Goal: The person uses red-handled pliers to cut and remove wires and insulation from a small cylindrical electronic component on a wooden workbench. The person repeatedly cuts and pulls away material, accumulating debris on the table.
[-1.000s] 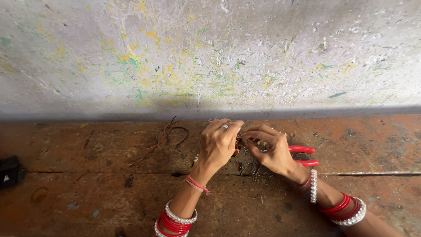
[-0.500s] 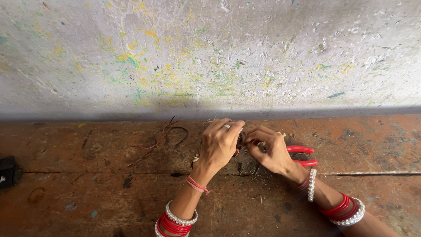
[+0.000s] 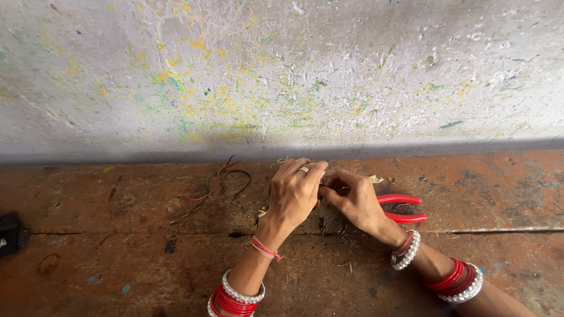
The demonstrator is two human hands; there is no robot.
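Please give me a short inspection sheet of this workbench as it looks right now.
Surface: worn reddish-brown bench, stained.
Job's things: small item pinched between both hands, too hidden to identify.
Clutter: red-handled pliers behind the right hand; black object at the left edge; scraps.
Hands: left hand and right hand meet fingertip to fingertip.
Cables: loose red and dark wires left of the hands.
Surroundings: paint-flecked wall.

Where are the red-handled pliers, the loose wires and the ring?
pliers (image 3: 405, 199), head view, upper red handle.
wires (image 3: 214, 183), head view, red strand's middle.
ring (image 3: 304, 169), head view, band on the left hand's finger.
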